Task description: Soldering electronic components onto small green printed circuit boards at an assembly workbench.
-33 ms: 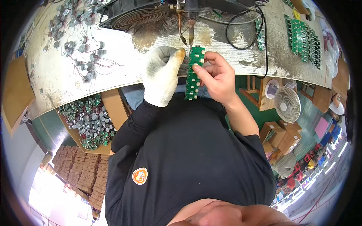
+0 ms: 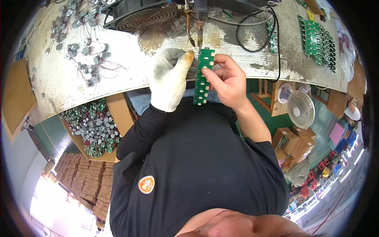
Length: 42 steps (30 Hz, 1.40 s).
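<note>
Head view, and at the left the gloved left hand (image 2: 169,81) curls beside the board, fingertips too covered to tell what, if anything, they pinch; centre, the long green circuit board (image 2: 201,90) hangs over the table edge (image 2: 136,82), far end near the soldering iron (image 2: 200,34), likely light, stiff, brittle, best taken by its long edges; right, the bare right hand (image 2: 229,83) pinches it, thumb on its face; its underside and the fingers behind are hidden.

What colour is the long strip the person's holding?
The strip is green dotted with white, clearest in the head view.
</note>
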Available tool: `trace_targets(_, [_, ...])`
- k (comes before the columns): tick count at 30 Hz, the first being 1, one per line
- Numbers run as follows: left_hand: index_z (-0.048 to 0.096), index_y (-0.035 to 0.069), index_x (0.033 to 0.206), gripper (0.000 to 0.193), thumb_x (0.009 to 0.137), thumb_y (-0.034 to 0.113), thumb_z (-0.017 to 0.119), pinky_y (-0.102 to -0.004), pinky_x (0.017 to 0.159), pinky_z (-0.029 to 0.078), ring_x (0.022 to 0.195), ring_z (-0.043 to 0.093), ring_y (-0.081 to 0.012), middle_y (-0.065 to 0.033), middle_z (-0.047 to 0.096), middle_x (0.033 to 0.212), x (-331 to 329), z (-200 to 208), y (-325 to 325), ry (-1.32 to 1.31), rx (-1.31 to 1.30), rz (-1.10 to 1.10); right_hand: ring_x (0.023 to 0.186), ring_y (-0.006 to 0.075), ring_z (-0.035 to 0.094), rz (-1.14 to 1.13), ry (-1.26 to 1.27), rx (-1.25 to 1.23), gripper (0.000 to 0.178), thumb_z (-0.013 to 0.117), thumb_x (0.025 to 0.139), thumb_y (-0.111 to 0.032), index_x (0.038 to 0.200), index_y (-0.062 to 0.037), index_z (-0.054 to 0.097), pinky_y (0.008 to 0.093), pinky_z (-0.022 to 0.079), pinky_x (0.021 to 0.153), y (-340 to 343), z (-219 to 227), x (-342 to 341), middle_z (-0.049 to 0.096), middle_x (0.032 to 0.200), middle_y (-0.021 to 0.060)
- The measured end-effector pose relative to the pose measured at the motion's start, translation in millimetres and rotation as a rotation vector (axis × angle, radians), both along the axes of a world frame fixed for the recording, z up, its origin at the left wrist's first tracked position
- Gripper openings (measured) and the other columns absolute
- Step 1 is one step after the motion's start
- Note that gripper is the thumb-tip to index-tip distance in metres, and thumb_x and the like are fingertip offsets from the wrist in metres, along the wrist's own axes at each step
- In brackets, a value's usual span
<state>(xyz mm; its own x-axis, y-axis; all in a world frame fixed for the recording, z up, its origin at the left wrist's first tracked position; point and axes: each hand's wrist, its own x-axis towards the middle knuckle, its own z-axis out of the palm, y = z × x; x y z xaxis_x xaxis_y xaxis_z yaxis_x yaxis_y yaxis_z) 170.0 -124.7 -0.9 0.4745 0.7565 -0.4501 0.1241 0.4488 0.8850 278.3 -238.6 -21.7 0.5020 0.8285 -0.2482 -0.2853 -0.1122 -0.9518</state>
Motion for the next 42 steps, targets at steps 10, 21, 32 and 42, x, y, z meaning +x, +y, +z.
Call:
trace_targets(10, [0.061,-0.004,0.095,0.019,0.090,0.014,0.065,-0.0241,0.061,0.048,0.070,0.058,-0.0088,-0.0063,0.065,0.082,-0.5,-2.2,-1.3,0.031,0.104,0.005,0.062,0.0054,0.059,0.047,-0.069,-0.004,0.025,0.063,0.088,0.003,0.110,0.0050,0.051,0.0185,0.044,0.049,-1.1,1.4,3.2,0.064,0.090,0.0061])
trace_targets(21, [0.061,-0.003,0.095,0.019,0.090,0.015,0.065,-0.0243,0.063,0.048,0.072,0.059,-0.0090,-0.0055,0.065,0.083,-3.0,-13.1,-7.2,0.113,0.162,-0.007,0.058,0.0003,0.054,0.031,-0.027,-0.022,0.023,0.066,0.087,-0.002,0.107,0.0029,0.054,0.0161,0.036,0.050,-3.2,-5.0,1.3,0.061,0.092,0.0026])
trace_targets(32, [0.050,-0.003,0.124,0.051,0.078,0.005,0.070,-0.0355,0.090,0.049,0.108,0.056,-0.0292,-0.0204,0.045,0.130,-33.4,-13.2,23.3,0.162,0.685,-0.245,0.057,0.0045,0.053,-0.015,0.232,-0.091,0.024,0.059,0.094,-0.007,0.115,-0.0036,0.048,0.0196,0.038,0.046,7.9,4.0,7.6,0.063,0.085,0.0042])
trace_targets(42, [0.066,0.004,0.102,0.027,0.075,0.003,0.071,-0.0271,0.062,0.048,0.062,0.057,-0.0157,-0.0107,0.063,0.099,-111.7,-0.2,60.7,0.645,1.076,0.244,0.061,0.0092,0.056,-0.011,0.200,-0.021,0.049,0.060,0.091,-0.002,0.132,-0.0002,0.034,0.0212,0.044,0.045,3.4,-3.1,31.2,0.062,0.104,0.0113])
